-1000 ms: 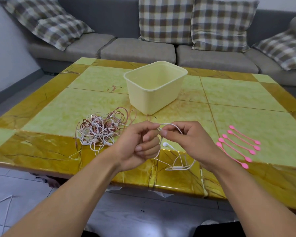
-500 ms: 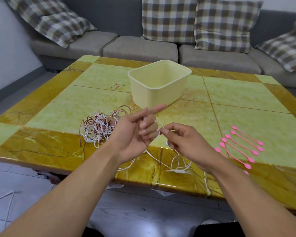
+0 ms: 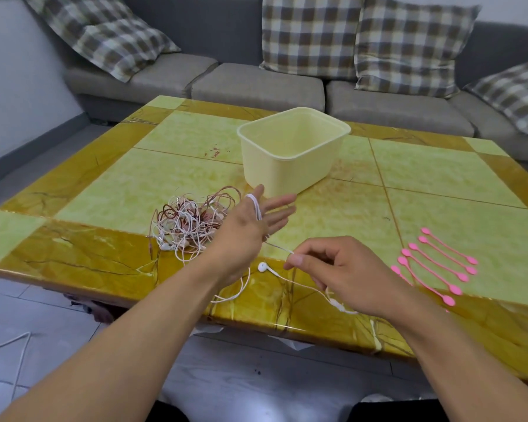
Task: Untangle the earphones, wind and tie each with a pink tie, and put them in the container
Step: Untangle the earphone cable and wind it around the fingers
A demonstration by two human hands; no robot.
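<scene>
My left hand [image 3: 250,226] is stretched out flat above the table with fingers straight, and a white earphone cord [image 3: 256,205] is looped around its thumb. The cord runs down to my right hand [image 3: 345,275], which pinches it between thumb and forefinger. An earbud [image 3: 262,266] and the rest of that cord lie on the table's front edge. A tangled pile of white and reddish earphones [image 3: 189,223] sits left of my left hand. The cream plastic container [image 3: 287,169] stands behind my hands. Several pink ties [image 3: 436,263] lie in a row to the right.
The green and amber stone table [image 3: 104,190] fills the view, its front edge close to my forearms. A grey sofa with checked cushions [image 3: 311,32] runs behind it. A loose white cable [image 3: 16,345] lies on the floor at the lower left.
My left hand has opened and moved up and forward with the cord wound on its thumb. My right hand has drawn back toward me and to the right, pulling the cord taut.
</scene>
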